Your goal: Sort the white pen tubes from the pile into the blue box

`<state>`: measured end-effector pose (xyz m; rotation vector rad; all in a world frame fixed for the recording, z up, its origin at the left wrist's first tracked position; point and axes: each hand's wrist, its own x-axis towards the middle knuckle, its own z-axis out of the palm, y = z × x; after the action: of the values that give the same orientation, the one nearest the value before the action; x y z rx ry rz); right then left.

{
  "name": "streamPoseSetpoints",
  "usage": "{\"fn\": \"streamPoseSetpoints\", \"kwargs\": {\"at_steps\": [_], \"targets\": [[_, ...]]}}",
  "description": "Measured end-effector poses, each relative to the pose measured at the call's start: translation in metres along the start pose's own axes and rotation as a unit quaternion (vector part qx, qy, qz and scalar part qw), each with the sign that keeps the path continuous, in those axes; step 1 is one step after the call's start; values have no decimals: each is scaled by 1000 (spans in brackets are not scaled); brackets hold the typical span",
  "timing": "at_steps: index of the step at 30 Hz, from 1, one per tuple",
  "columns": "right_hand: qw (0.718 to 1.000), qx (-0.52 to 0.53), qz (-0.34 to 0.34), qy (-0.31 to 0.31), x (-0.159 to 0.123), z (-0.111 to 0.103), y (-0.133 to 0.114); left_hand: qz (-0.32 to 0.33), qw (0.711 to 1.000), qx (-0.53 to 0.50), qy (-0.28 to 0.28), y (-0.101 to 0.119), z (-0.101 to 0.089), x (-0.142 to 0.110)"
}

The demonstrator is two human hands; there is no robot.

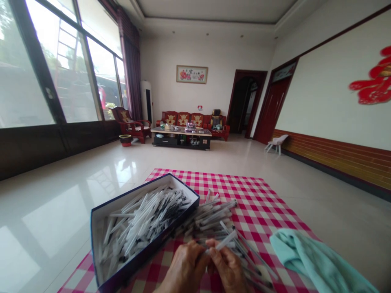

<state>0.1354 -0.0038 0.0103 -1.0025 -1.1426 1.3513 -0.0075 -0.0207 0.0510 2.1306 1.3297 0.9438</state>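
A translucent white pen slants up to the right between my two hands, low in the middle of the view. My right hand pinches it between thumb and fingers. Closed beside it, my left hand has its fingertips at the pen's lower end, where the grip is partly hidden. Just beyond my hands lies a loose pile of similar pens, some with black ends. To the left, a blue-edged white box holds a large heap of white and black pen pieces.
Pink-and-white checked cloth covers the work surface. A mint-green cloth lies crumpled at the right. Farther back on the tiled floor stand a low table, a red wooden sofa and a small chair. Windows line the left wall.
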Motion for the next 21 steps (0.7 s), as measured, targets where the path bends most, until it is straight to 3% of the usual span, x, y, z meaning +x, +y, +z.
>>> {"fn": "streamPoseSetpoints", "kwargs": {"at_steps": [3, 6, 8, 10, 12, 14, 17, 21], "targets": [[999, 17, -3, -35, -1, 2, 0, 20, 993, 104, 42, -5, -5, -1], [998, 54, 5, -37, -3, 5, -1, -31, 976, 190, 105, -10, -35, 2], [997, 70, 7, -24, -4, 7, 0, -105, 949, 254, 155, -16, -66, 3], [997, 70, 5, -17, -4, 9, 1, -212, 904, 321, 184, -25, -101, 0], [998, 61, 2, -15, -4, 9, 1, -293, 867, 358, 184, -38, -129, -5], [998, 54, 0, -15, -3, 9, 1, -346, 850, 362, 163, -51, -147, -11], [999, 49, 0, -20, -4, 9, 1, -394, 839, 338, 164, -62, -153, -16], [999, 18, -13, -40, -6, 9, 3, -319, 868, 317, 210, -50, -135, -9]]}}
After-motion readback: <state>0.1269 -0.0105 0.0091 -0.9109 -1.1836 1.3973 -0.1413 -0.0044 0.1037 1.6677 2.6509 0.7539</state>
